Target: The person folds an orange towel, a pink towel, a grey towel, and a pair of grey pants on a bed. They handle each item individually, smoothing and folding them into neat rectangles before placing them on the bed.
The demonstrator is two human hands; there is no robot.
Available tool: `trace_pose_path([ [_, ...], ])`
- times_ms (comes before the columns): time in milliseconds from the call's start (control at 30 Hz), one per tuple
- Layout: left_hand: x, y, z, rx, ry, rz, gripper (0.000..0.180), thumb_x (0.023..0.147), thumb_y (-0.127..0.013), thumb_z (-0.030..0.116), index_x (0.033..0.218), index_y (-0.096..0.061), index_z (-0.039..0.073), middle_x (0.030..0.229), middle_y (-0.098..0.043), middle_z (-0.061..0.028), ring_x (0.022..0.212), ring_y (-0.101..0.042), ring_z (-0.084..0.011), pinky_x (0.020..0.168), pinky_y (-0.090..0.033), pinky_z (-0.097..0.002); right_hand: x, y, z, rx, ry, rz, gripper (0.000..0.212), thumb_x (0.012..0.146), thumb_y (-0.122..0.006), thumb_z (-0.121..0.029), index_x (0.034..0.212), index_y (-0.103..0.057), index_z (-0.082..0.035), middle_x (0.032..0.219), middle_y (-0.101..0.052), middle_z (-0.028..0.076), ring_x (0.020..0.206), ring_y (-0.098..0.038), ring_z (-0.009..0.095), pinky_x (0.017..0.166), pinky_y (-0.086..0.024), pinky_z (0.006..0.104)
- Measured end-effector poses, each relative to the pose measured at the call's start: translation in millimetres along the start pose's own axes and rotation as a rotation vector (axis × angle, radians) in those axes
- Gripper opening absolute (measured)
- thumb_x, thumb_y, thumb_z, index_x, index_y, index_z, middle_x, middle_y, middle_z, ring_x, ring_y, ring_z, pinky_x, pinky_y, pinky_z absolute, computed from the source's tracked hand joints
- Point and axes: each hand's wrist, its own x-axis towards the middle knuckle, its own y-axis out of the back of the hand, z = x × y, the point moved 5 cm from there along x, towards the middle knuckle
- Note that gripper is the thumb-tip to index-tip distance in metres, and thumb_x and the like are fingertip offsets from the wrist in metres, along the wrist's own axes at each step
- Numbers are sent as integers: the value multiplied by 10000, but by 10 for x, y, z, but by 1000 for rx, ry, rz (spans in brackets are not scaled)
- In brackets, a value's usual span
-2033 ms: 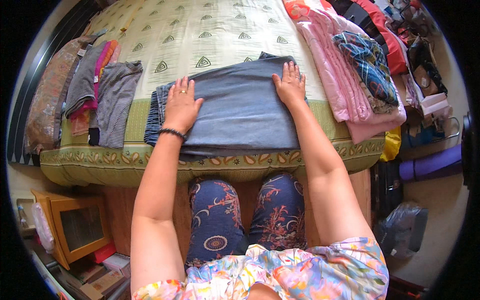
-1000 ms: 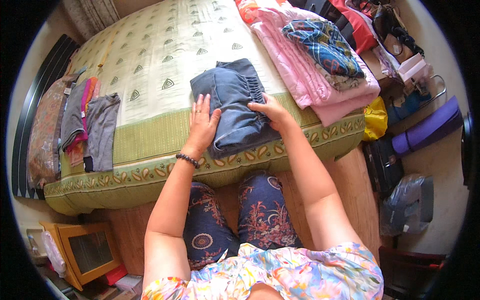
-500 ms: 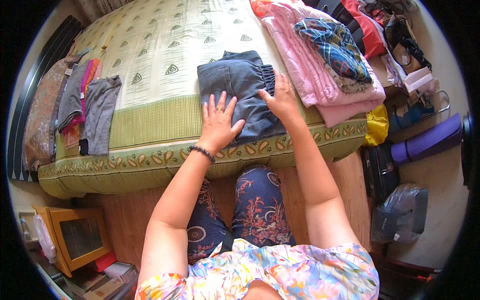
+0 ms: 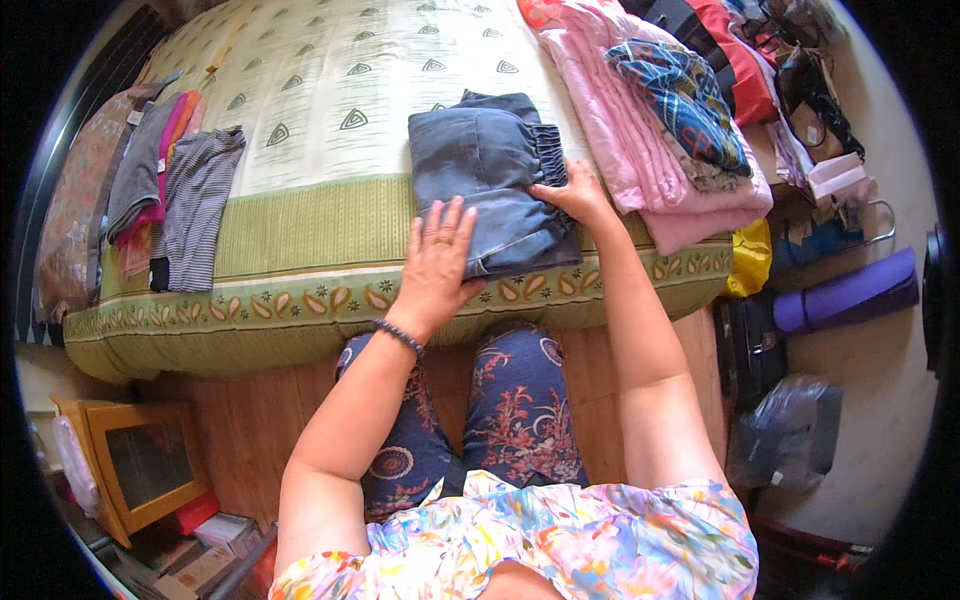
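A folded pair of blue denim pants (image 4: 480,150) with a gathered elastic waistband lies on the near part of the bed. My left hand (image 4: 437,265) rests flat over its near left corner, fingers stretched out and thumb apart. At the right edge, beside the waistband, is my right hand (image 4: 577,192). Its thumb reaches left onto the denim while the other fingers point away along the edge, spread from the thumb. Some of those fingertips are hard to make out. Both hands look open.
Left on the bed are striped grey clothing (image 4: 203,190), a grey folded garment (image 4: 140,180) and a patterned pillow (image 4: 80,200). A folded pink quilt (image 4: 620,130) bears plaid cloth (image 4: 680,95) at right. A purple rolled mat (image 4: 845,290) and wooden cabinet (image 4: 140,465) stand beyond the bed.
My left hand has slid toward the near left corner of the pants. My right hand has shifted off the waistband's top to its outer edge. The view has tilted slightly.
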Motion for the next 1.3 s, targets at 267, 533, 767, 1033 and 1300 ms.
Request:
trace_pose_path([
  [267, 0, -155, -52, -45, 40, 2, 964, 660, -780, 266, 1446, -237, 133, 1501, -211, -129, 1381, -198, -343, 1105, -197, -515, 11, 3, -303, -261, -105, -2, 712, 582, -774, -370, 1117, -545, 40, 1092, -609, 243, 1027, -595, 344, 892, -472, 382],
  [533, -165, 148, -689, -1487, 341, 336, 651, 940, -425, 485, 1428, -301, 72, 1460, -322, -111, 1356, -267, -221, 1116, -189, -346, -302, 500, -2139, -291, 343, 271, 314, 670, -718, -203, 877, -591, -4, 831, -635, 214, 827, -629, 378, 712, -496, 454],
  [767, -870, 483, -1831, -2145, 555, 817, 646, 937, -346, 563, 1328, -444, 58, 1349, -478, -109, 1240, -432, -302, 1073, -297, -464, -923, 604, -3136, 331, 1127, 443, 385, 756, -699, -136, 1110, -587, -38, 1063, -614, 180, 1002, -584, 336, 865, -474, 372],
  [1033, -1357, 1070, -2253, -795, 661, 810, 443, 909, -573, 276, 1276, -486, 43, 1306, -512, -97, 1204, -467, -284, 1018, -359, -430, -799, -154, -960, -40, 332, 359, 654, 755, -721, -357, 1220, -488, 39, 1220, -500, 226, 1127, -501, 375, 962, -412, 394],
  [1300, -592, 705, -1393, 353, 291, -43, 581, 833, -624, 353, 1321, -460, 84, 1411, -390, -136, 1339, -298, -319, 1106, -208, -461, -480, -315, -492, 120, -206, 104, 870, 655, -776, -471, 1238, -453, 89, 1174, -510, 251, 1083, -512, 336, 919, -412, 391],
])
